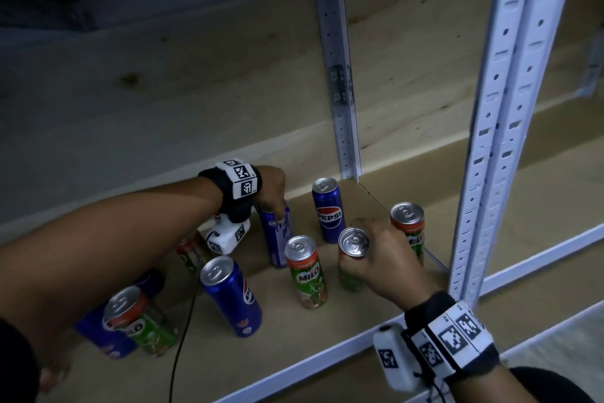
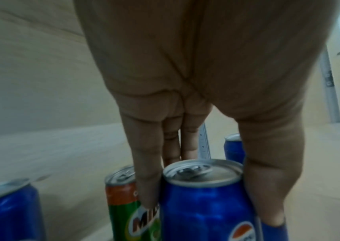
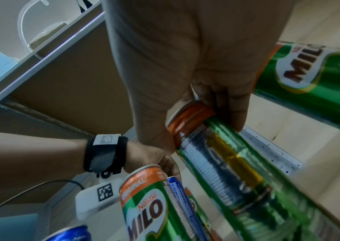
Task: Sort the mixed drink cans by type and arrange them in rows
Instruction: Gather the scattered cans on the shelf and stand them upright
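Sorting under way — left hand [image 1: 271,188] gripped a Pepsi can [image 2: 208,202] mid-shelf; right hand [image 1: 379,255] gripped a Milo can [image 3: 216,154] beside the rightmost Milo [image 1: 409,226]. Next, probably: place each beside its own kind.

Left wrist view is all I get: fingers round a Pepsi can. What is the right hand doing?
Observer: The right hand grips the held Milo can near its top.
Operator: Any Milo further right?
Observer: Yes, a second Milo can stands upright beside the white post.
Operator: Is the front left sorted?
Observer: No, a front Milo can stands right beside a front Pepsi can.
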